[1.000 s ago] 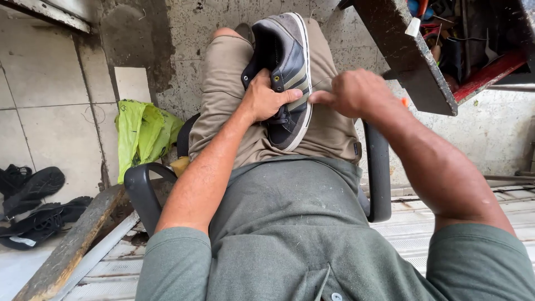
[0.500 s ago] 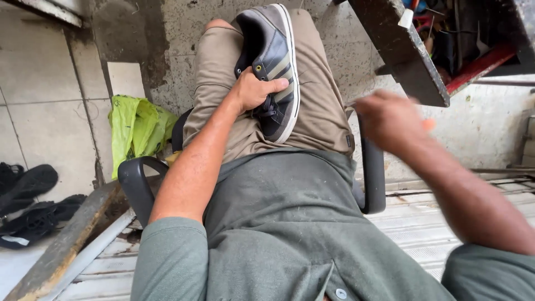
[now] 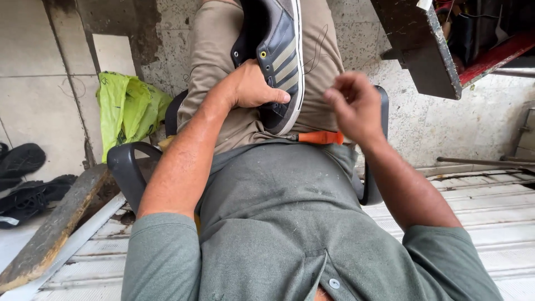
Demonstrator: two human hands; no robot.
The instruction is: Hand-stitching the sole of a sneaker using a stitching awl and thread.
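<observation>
Person sits in a black-armed chair [image 3: 127, 167], legs stretched out, grey sneaker [image 3: 277, 61] lying sole-edge up across the lap [image 3: 214, 83], toward the left thigh and past the top edge of view.

Left hand [image 3: 252, 86] clamps the sneaker at its side, fingers wrapped over the upper, thumb pressed along the white sole rim. Firm grip.

Right hand [image 3: 354, 103] is raised clear of the shoe, over the right thigh, fingertips pinched together. A thin dark thread [image 3: 319, 42] loops over the trousers above it; can't tell whether the pinch is on the thread.

Orange-handled tool [image 3: 317, 137] rests on the lap at the shirt hem, untouched.

Judgement: looks like mid-stitching on the sole edge. How much seam is done can't be read; the stitch line isn't visible.

Yellow-green bag [image 3: 128, 108] on the floor to the left, black sandals [image 3: 22, 178] beyond.
</observation>
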